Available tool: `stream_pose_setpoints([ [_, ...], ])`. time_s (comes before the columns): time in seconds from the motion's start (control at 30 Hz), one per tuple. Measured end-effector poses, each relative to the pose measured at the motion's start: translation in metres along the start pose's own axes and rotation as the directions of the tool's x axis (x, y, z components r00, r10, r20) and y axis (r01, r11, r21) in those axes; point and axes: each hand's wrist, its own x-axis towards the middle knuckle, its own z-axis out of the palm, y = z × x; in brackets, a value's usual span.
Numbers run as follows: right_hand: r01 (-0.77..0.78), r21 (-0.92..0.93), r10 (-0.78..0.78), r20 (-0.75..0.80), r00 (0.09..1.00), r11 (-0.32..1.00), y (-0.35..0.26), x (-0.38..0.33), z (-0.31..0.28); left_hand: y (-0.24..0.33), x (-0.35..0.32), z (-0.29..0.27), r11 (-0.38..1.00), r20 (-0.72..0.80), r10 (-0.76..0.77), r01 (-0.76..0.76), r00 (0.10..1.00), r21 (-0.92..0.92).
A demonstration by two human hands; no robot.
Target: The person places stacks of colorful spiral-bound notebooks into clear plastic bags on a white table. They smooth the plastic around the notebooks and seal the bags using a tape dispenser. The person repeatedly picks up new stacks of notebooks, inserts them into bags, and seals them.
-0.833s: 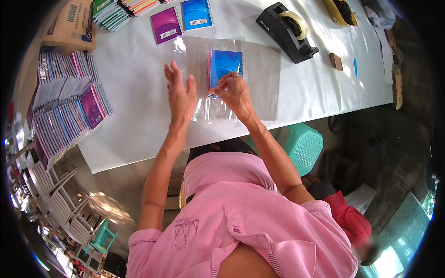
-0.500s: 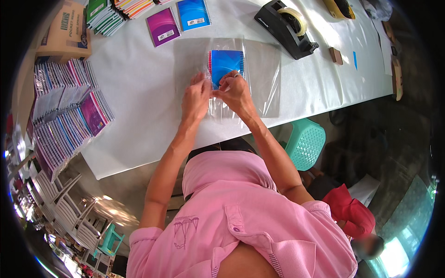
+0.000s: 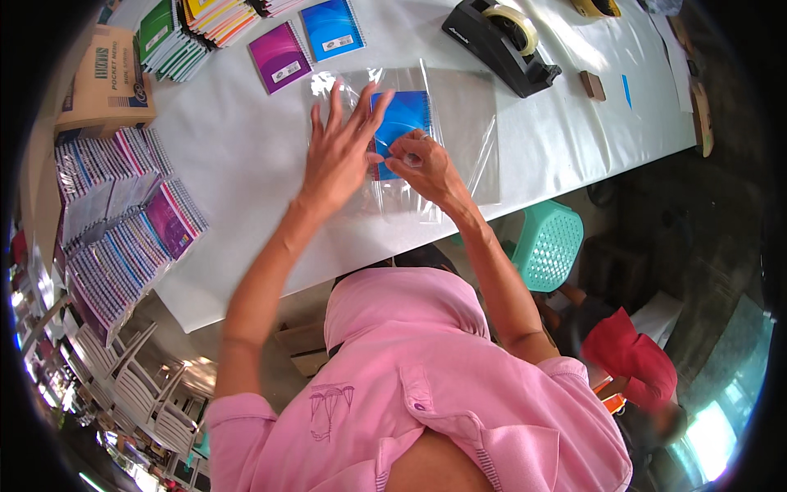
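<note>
A blue spiral notebook (image 3: 402, 115) lies on the white table within clear plastic film (image 3: 471, 139), with reddish notebook edges along its left side. My left hand (image 3: 343, 152) is open, its fingers spread above the film at the notebook's left; the thumb reaches the notebook's edge. Over the lower part of the notebook, my right hand (image 3: 430, 170) is closed, thumb and fingers curled together. A whitish bit shows between those fingers, too small to name.
A black tape dispenser (image 3: 500, 49) stands at the far right, near a small brown block (image 3: 592, 85). Purple (image 3: 279, 56) and blue (image 3: 332, 29) notebooks lie far left of it. Packed notebooks (image 3: 123, 246) and a carton (image 3: 106, 78) fill the left side. A green stool (image 3: 551, 246) stands below the table edge.
My left hand has opened, lifting its fingers up and left from the notebook's edge. My right hand stays closed and has shifted slightly down and right.
</note>
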Motion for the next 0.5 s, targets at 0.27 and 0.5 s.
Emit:
stream_pose_setpoints([
  [0.27,0.303,-0.002,-0.303,0.035,0.952,0.953,0.005,-0.013,-0.010,-0.046,0.033,0.032,0.842,0.068,0.538,-0.540,0.841,0.020],
  [0.5,0.289,-0.272,-0.384,-0.420,0.823,0.918,0.011,-0.020,-0.016,-0.044,0.038,0.040,0.832,0.130,0.549,-0.555,0.825,0.013],
])
